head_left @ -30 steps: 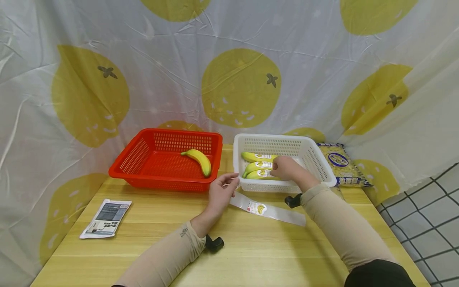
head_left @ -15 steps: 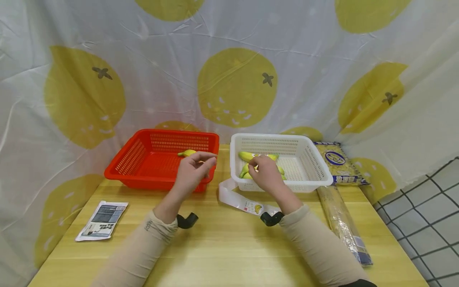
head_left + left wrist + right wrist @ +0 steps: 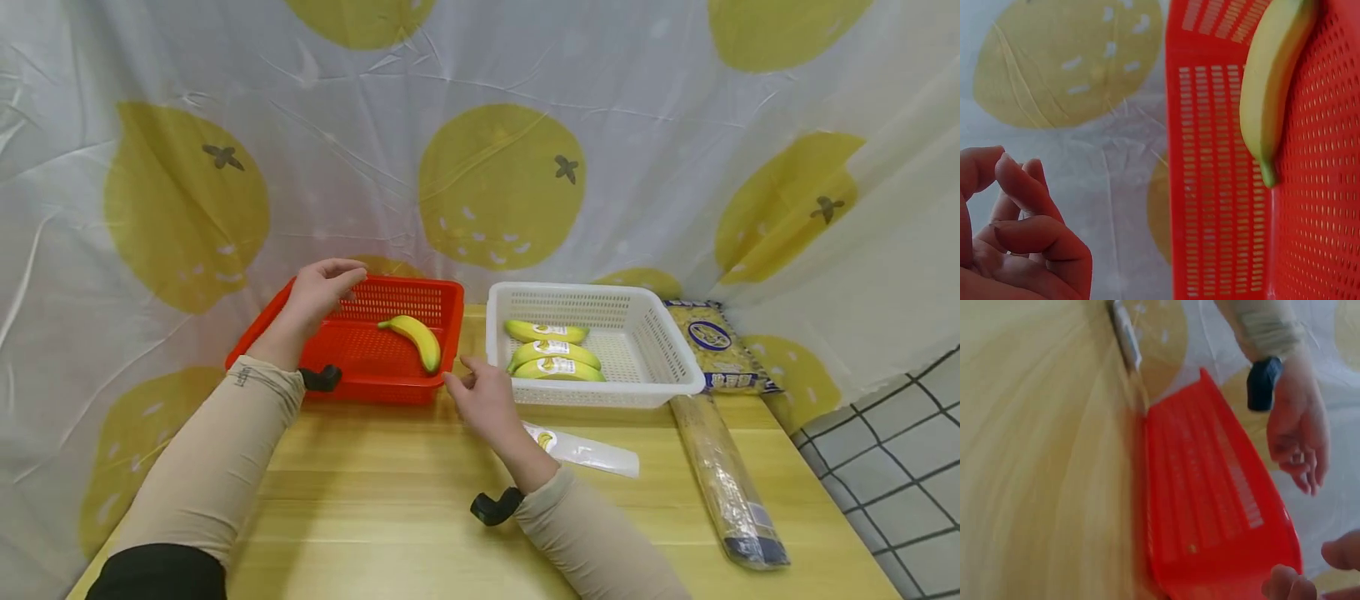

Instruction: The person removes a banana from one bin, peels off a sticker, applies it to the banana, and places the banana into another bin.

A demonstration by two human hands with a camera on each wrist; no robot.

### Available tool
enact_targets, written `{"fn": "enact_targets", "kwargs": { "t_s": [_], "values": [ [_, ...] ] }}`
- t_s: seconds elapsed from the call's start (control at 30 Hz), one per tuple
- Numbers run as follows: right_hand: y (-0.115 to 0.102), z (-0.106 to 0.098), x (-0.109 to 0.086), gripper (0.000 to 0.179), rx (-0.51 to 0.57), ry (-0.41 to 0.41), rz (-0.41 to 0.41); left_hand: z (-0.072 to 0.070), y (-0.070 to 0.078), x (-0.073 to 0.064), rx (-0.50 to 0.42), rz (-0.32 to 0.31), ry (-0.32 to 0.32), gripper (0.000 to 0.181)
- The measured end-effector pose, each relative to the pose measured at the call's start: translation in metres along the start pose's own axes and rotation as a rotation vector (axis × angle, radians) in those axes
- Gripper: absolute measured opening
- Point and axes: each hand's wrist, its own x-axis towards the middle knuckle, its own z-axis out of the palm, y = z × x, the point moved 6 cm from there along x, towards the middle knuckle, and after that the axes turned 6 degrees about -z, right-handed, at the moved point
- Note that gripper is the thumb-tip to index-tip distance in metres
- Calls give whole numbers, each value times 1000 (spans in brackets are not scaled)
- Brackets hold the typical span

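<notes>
In the head view, my left hand (image 3: 318, 293) hovers over the back-left part of the red basket (image 3: 341, 390), fingers loosely bent. In the left wrist view that hand's fingers (image 3: 1025, 187) show nothing between them. A single yellow banana (image 3: 417, 340) lies in the red basket's right side. My right hand (image 3: 487, 398) is by this basket's front-right corner, between the two baskets, its fingers loosely bent and holding nothing. In the white basket (image 3: 600, 396) lie three bananas (image 3: 557, 350) side by side, each with a white label. Partly behind my right wrist is a label strip (image 3: 600, 454).
Two noodle-like packs are on the right of the wooden table (image 3: 405, 517): a yellow-and-blue bag (image 3: 708, 342) beside the white basket and a long clear package (image 3: 731, 492) in front. A lemon-print curtain (image 3: 360, 167) hangs behind.
My left hand has moved left from the label strip to above the red basket. My right hand has left the labelled bananas in the white basket and moved left toward the red basket.
</notes>
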Motion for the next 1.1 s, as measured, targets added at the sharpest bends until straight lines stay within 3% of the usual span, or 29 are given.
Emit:
{"fn": "enact_targets", "kwargs": {
  "t_s": [0.13, 0.4, 0.57, 0.7, 0.8, 1.1],
  "values": [
    [14, 14, 0, 53, 247, 22, 157, 0, -6, 17, 19, -66, -9, 52],
    [24, 16, -4, 51, 564, 124, 271, 9, -17, 37, 74, -79, -6, 45],
    [26, 15, -7, 49, 610, 150, 314, 16, -25, 45, 76, -45, 86, 41],
    [29, 18, -8, 46, 606, 176, 312, 20, -35, 49, 162, 22, 183, 37],
    [30, 20, -9, 46, 602, 185, 308, 23, -41, 52, 252, 51, 201, 35],
    [30, 19, -8, 41, 593, 228, 309, 41, -53, 63, 559, -6, -71, 41]
  ]
}}
